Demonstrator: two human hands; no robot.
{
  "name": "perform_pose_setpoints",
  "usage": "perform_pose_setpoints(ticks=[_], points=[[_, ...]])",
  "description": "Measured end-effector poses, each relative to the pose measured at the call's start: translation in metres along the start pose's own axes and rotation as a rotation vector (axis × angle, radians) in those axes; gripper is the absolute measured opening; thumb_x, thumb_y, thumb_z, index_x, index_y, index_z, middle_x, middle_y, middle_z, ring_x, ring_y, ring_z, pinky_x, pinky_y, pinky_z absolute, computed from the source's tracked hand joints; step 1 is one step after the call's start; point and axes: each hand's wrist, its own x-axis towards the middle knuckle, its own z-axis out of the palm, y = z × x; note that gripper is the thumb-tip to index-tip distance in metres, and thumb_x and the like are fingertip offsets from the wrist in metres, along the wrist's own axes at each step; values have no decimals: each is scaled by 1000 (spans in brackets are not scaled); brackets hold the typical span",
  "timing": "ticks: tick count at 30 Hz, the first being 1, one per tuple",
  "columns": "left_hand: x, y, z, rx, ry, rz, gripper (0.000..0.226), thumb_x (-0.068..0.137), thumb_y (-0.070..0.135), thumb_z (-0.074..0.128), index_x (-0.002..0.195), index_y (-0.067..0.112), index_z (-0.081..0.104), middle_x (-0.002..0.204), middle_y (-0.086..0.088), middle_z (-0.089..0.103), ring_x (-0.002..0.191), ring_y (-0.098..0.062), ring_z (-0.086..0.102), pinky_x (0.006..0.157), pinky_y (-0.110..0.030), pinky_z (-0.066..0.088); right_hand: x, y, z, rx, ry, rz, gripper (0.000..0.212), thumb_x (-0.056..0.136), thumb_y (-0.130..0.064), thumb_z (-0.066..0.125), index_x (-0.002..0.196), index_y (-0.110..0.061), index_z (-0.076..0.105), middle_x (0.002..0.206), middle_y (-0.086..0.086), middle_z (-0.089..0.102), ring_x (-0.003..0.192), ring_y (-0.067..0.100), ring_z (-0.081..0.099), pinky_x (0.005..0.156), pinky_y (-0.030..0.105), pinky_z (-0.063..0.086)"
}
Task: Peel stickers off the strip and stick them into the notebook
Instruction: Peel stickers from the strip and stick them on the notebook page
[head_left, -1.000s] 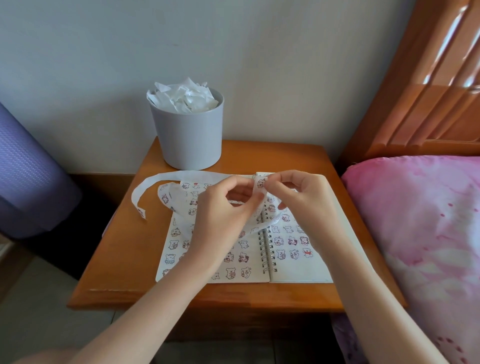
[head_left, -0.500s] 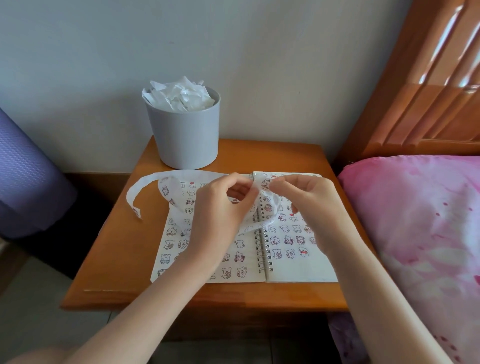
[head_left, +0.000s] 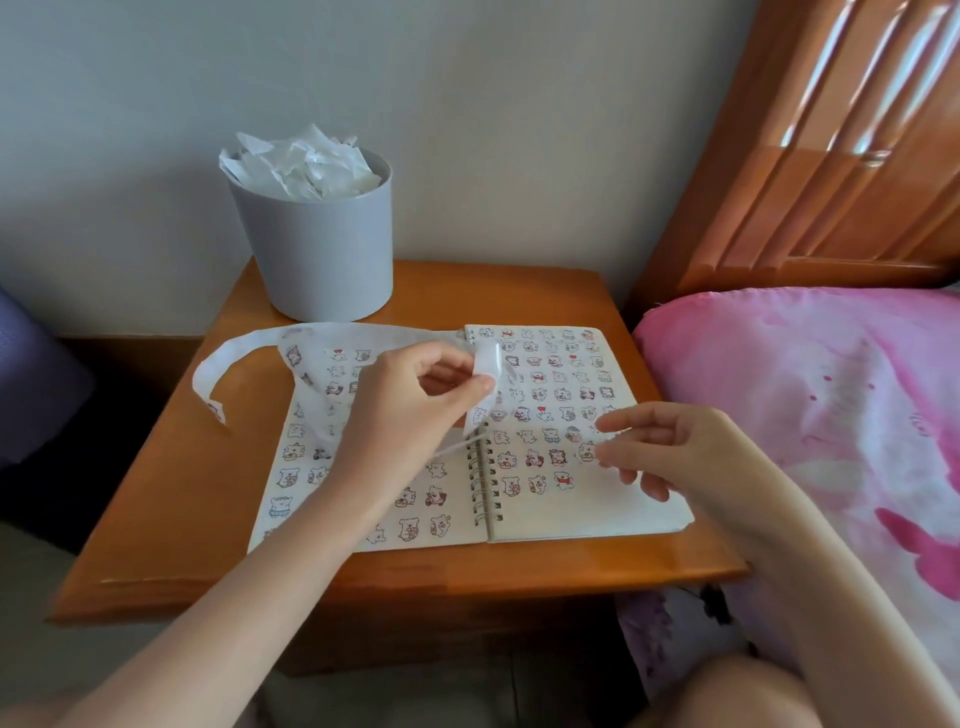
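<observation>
An open spiral notebook (head_left: 571, 514) lies on the wooden nightstand (head_left: 171, 519), both pages covered with rows of small bear stickers. A long white sticker strip (head_left: 234, 353) loops from the table's left side across the left page. My left hand (head_left: 410, 410) pinches the strip's end above the spiral binding, holding it curled up. My right hand (head_left: 670, 447) hovers low over the right page, apart from the strip, and its fingertips hold a small sticker (head_left: 586, 452) at the end of a sticker row.
A grey bin (head_left: 317, 249) stuffed with crumpled white backing paper stands at the back of the nightstand by the wall. A pink bedspread (head_left: 831, 415) and wooden headboard (head_left: 831, 156) border the right. A purple object (head_left: 31, 389) sits at the left.
My right hand has left the strip and moved right and down onto the right page with a sticker. My left hand still holds the strip, now lifted slightly.
</observation>
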Motion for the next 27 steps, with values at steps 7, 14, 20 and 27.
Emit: perform_pose_setpoints(ticks=[7,14,20,27], points=[[-2,0,4,35,-68,-71,8,79,24,72,87,23,71,79,12,71,67,3,66,59,-14,54,-7,7,5,34,32,33,6,78,-7,73,81,-12,73,58,0,66,41,2,45,43,13,35],[-4,4,4,-46,-89,-115,6,81,19,71,86,20,71,76,12,69,63,5,65,46,-5,44,-8,9,6,41,58,23,2,80,-8,71,81,-8,73,54,-6,63,38,-1,45,41,8,33],[-5,4,5,-34,-84,-104,5,81,21,71,86,19,71,75,10,70,63,6,65,47,-2,41,-6,14,9,-3,99,-7,2,78,-12,74,76,-12,75,67,4,72,47,2,51,45,8,36],[-5,4,5,-4,-88,-94,6,80,23,72,86,22,71,75,12,69,64,7,64,48,-2,41,-5,17,10,2,123,-14,2,76,-12,75,75,-12,75,68,8,72,46,3,50,45,7,36]])
